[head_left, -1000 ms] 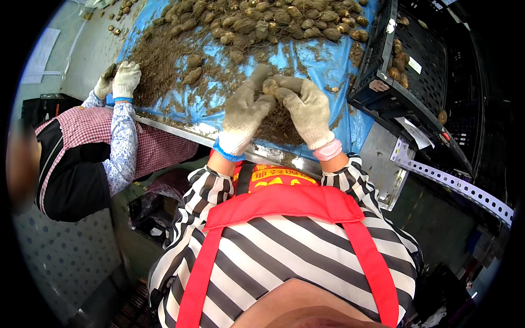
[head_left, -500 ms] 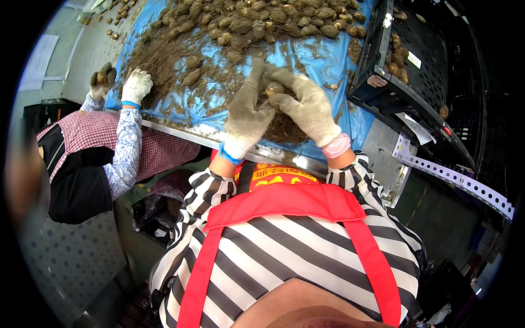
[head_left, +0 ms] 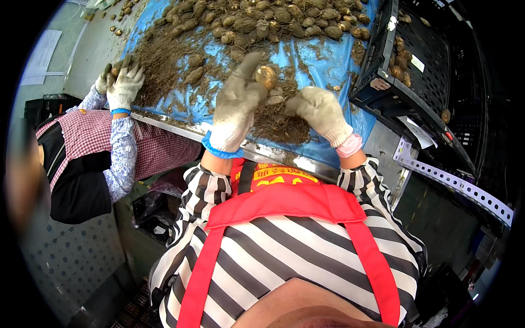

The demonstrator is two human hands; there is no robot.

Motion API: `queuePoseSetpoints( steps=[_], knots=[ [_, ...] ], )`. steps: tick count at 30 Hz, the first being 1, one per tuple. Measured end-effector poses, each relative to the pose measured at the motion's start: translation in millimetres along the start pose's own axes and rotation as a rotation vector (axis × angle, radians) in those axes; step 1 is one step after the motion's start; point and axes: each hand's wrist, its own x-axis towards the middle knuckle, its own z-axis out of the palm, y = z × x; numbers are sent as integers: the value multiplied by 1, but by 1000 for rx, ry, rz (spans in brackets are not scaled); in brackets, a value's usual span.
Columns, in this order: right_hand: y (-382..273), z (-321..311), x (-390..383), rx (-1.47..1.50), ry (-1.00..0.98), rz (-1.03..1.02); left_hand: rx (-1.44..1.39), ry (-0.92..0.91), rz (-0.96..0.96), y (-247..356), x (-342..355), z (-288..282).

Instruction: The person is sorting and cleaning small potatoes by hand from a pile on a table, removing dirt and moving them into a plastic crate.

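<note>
My left hand [head_left: 239,98], in a soiled white work glove with a blue band at the wrist, grips a small brown taro [head_left: 266,77] between thumb and fingers. The taro's pale, cleaned face shows. To the right, apart from it, my right hand [head_left: 321,112], in a similar glove with a pink band, is closed with its fingertips pinched together. Whatever those fingertips hold, if anything, is hidden. Beneath and between the hands lies a heap of brown root fibres and soil [head_left: 279,124] on the blue plastic sheet [head_left: 306,65].
A large pile of hairy taros [head_left: 268,22] covers the far side of the table. Right of the sheet stands a tilted black crate [head_left: 377,82] with several taros inside. At the left, a co-worker's gloved hands [head_left: 123,87] work over the metal-edged table [head_left: 169,126].
My hands have drawn apart: the right moved right and slightly down, off the taro, which stays in my left hand. The co-worker's hands have come together.
</note>
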Motion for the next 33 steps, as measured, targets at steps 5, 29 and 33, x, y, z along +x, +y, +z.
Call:
queuePoseSetpoints(
  steps=[5,29,33],
  knots=[
    [9,9,18,-81,325,-350,373,70,-30,1,2,11],
    [-24,25,19,189,611,-293,352,89,-107,-5,-4,25],
    [-22,26,14,99,566,-433,95,73,-154,-3,-3,16]
  ],
)
